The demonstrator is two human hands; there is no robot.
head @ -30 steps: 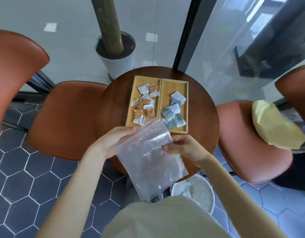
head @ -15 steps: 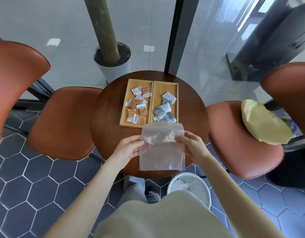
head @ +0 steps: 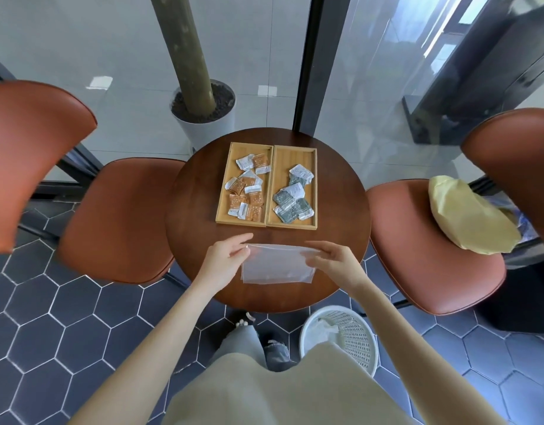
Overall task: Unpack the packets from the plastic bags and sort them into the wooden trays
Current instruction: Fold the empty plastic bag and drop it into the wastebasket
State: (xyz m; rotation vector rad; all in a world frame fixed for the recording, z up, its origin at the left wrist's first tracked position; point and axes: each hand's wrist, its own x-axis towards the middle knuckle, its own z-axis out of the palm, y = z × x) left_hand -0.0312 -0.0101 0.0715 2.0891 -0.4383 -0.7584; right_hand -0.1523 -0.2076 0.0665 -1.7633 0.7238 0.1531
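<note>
Hands met at a clear plastic bag (head: 277,265) that lay flat on the round brown table (head: 191,210), near its front edge. The left hand (head: 224,259) pinched the bag's top left corner with fingers and thumb. The right hand (head: 332,257) pinched the top right corner in the same way. The bag looked empty.

Just past the bag, two wooden trays sat side by side, touching. The left tray (head: 225,182) held orange packets (head: 247,194) in a loose pile. The right tray (head: 314,179) held grey-green packets (head: 292,200), most of them near its front half.

A brown chair (head: 117,219) stood on each side of the table. The chair on the right had a yellow bag (head: 467,219) on its seat. A white basket (head: 350,335) stood on the dark floor by the person's legs. A pot (head: 209,124) with a thick trunk stood behind the table.
</note>
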